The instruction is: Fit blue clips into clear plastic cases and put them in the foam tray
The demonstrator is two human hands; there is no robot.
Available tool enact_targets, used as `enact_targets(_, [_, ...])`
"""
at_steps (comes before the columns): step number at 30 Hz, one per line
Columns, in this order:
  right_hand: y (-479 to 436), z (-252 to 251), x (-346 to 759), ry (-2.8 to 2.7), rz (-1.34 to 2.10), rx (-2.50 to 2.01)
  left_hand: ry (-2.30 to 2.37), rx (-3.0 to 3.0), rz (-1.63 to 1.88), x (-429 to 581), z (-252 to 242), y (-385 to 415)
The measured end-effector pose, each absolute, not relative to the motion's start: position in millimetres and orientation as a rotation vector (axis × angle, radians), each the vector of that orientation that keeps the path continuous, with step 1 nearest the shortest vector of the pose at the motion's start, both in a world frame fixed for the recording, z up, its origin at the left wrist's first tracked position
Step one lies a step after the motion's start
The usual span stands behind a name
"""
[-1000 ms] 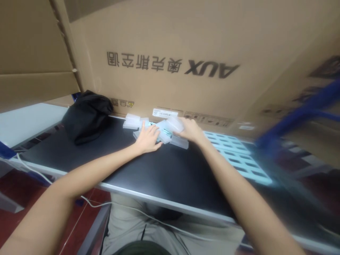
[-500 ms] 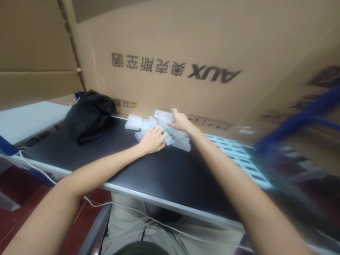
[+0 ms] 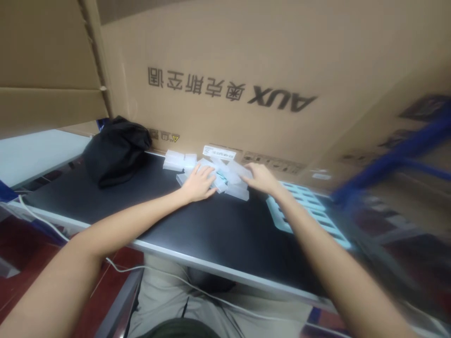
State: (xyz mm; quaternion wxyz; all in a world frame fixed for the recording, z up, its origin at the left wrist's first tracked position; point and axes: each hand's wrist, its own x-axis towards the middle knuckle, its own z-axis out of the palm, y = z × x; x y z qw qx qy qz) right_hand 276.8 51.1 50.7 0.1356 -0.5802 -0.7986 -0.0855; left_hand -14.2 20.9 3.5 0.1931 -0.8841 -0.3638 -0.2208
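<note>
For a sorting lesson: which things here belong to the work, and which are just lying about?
Belong:
plastic pieces, under the left hand and at the right hand
pale blue tray, perhaps

Probably lying about:
black bag
cardboard box
white cable

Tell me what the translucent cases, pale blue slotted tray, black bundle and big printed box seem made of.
Translucent cases: probably plastic, frosted-looking; light passes hazily through.
Pale blue slotted tray: likely moulded plastic, fairly smooth; even colour, regular openings.
Black bundle: apparently fabric, dull, softly folded; thin plastic is possible.
Printed box: cardboard, mostly matte, by its brown panels.
</note>
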Motion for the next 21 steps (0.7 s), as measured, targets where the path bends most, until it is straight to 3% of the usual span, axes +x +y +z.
enact_targets(9, [51.7, 31.3, 259.2, -2.130, -0.350, -1.831, -0.898, -2.552, -0.476, -13.7, 6.0, 19.3])
enact_targets(21, [42.4, 21.0, 268.3, -2.053, -0.371, -1.608, -0.848, -2.554, -0.447, -13.6, 8.6, 20.4])
